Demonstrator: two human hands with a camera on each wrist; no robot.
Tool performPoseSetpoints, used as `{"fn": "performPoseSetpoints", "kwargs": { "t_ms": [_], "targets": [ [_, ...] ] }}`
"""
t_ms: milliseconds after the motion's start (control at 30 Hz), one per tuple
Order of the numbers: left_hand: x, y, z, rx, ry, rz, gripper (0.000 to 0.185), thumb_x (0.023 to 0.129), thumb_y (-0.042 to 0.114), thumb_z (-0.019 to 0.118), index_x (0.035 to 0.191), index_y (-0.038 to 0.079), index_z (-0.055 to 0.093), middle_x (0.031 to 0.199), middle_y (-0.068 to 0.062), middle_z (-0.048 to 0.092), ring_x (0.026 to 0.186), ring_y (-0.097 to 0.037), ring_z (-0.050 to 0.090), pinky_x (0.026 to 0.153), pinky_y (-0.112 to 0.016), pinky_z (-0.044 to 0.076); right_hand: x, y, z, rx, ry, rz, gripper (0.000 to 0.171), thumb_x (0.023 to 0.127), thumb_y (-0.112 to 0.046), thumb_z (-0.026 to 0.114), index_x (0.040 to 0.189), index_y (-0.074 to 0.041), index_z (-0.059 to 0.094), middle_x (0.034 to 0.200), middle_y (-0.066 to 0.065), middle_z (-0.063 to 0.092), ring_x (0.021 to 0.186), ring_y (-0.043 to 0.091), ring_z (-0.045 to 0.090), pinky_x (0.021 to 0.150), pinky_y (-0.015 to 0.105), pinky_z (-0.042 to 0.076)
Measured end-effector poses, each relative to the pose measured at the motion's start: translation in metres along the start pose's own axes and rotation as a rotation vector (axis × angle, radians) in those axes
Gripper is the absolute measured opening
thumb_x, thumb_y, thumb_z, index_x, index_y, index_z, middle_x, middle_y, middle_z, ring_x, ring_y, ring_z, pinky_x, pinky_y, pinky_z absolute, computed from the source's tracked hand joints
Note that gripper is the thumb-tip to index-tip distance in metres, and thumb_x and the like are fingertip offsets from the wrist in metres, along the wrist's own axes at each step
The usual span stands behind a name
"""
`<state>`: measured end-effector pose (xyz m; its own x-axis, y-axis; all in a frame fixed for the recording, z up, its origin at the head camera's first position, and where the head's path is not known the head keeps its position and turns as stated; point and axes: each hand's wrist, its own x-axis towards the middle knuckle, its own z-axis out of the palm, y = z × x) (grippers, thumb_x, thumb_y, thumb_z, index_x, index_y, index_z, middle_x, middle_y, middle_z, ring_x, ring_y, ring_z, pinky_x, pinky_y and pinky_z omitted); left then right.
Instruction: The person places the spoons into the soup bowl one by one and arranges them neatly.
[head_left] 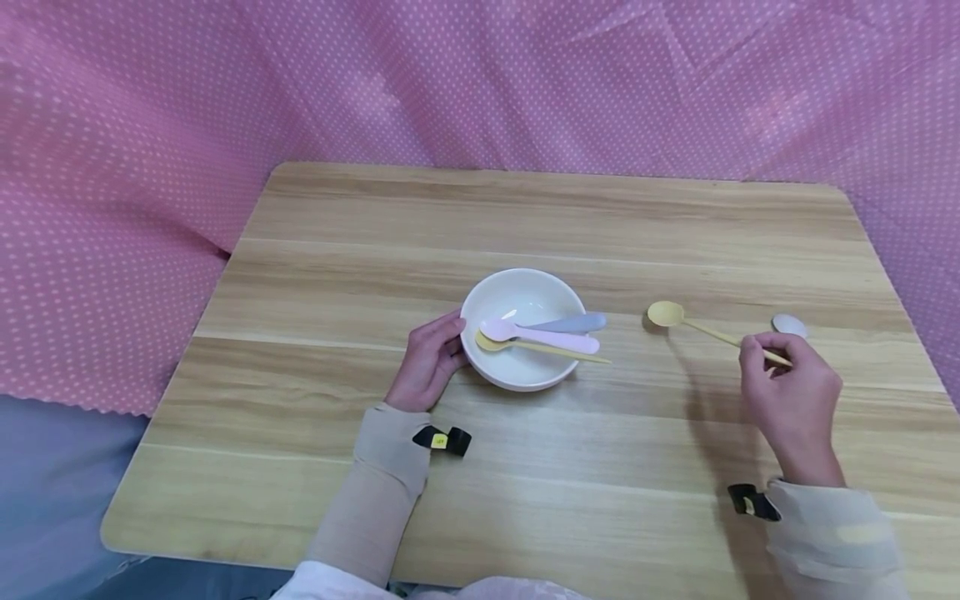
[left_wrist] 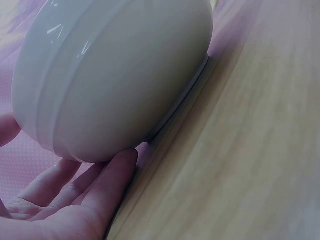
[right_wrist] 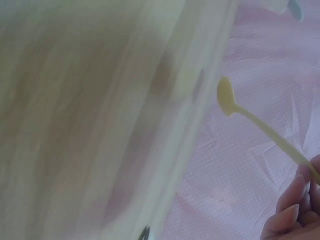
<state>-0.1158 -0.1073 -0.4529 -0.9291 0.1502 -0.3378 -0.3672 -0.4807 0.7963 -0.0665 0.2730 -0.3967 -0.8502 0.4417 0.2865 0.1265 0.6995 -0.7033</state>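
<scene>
The right hand [head_left: 791, 400] pinches the tail of a thin, light yellow plastic spoon [head_left: 678, 319] raised over the wooden table [head_left: 525, 500], while left fingers [head_left: 438, 346] rest relaxed against the smooth, breakable white bowl [head_left: 487, 367].

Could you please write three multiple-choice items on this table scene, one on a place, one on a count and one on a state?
1. Where does the white bowl stand?
A. Near the middle of the wooden table
B. On the pink cloth
C. At the table's far right corner

2. How many spoons lie in the bowl?
A. One
B. Three
C. Five

3. What is the right hand doing?
A. Lying flat on the table
B. Pinching the handle of a yellow spoon
C. Gripping the bowl

Answers: 1 A, the head view shows the bowl about mid-table with the left hand against its side. 2 B, a blue, a pink and a yellow one lie inside. 3 B, its fingers close on the handle's end.
</scene>
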Motion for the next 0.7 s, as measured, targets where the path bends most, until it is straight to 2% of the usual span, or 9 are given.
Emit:
{"fn": "performPoseSetpoints", "kwargs": {
  "t_ms": [133, 300, 533, 700],
  "targets": [
    [0.0, -0.001, 0.0, -0.005, 0.001, 0.0, 0.043, 0.093, 0.014, 0.055, 0.134, 0.002, 0.05, 0.133, -0.017, 0.053, 0.102, -0.018, 0.061, 0.084, -0.032, 0.053, -0.003, -0.007, 0.001, 0.064, 0.024, -0.013, 0.016, 0.086, -0.017, 0.06, 0.085, -0.002, 0.067, 0.065, -0.032, 0.049, 0.055, -0.013, 0.047, 0.054, 0.002, 0.038],
    [0.0, -0.001, -0.001, -0.001, 0.005, 0.001, 0.043, 0.093, 0.014, 0.055, 0.134, 0.003, 0.05, 0.133, -0.017, 0.053, 0.101, -0.018, 0.061, 0.083, -0.031, 0.053, -0.004, -0.018, 0.001, 0.131, 0.058, -0.052, 0.009, 0.086, -0.014, 0.061, 0.08, -0.009, 0.066, 0.069, -0.025, 0.053, 0.056, -0.009, 0.047, 0.058, 0.002, 0.04],
    [-0.001, 0.001, 0.0, 0.025, 0.0, 0.007, 0.044, 0.093, 0.017, 0.057, 0.134, 0.004, 0.05, 0.134, -0.015, 0.053, 0.104, -0.019, 0.06, 0.085, -0.032, 0.053, -0.007, -0.037, 0.004, 0.242, 0.056, -0.097, 0.013, 0.085, -0.008, 0.061, 0.086, 0.004, 0.067, 0.074, -0.019, 0.056, 0.058, -0.006, 0.05, 0.057, 0.004, 0.043],
    [-0.002, 0.001, 0.001, 0.019, 0.005, 0.001, 0.044, 0.093, 0.017, 0.057, 0.134, 0.004, 0.05, 0.134, -0.014, 0.053, 0.105, -0.019, 0.059, 0.086, -0.032, 0.052, -0.012, -0.048, 0.009, 0.24, 0.021, -0.113, 0.014, 0.086, -0.009, 0.062, 0.089, 0.003, 0.067, 0.073, -0.022, 0.057, 0.061, -0.003, 0.05, 0.057, 0.007, 0.04]
  ]
}}
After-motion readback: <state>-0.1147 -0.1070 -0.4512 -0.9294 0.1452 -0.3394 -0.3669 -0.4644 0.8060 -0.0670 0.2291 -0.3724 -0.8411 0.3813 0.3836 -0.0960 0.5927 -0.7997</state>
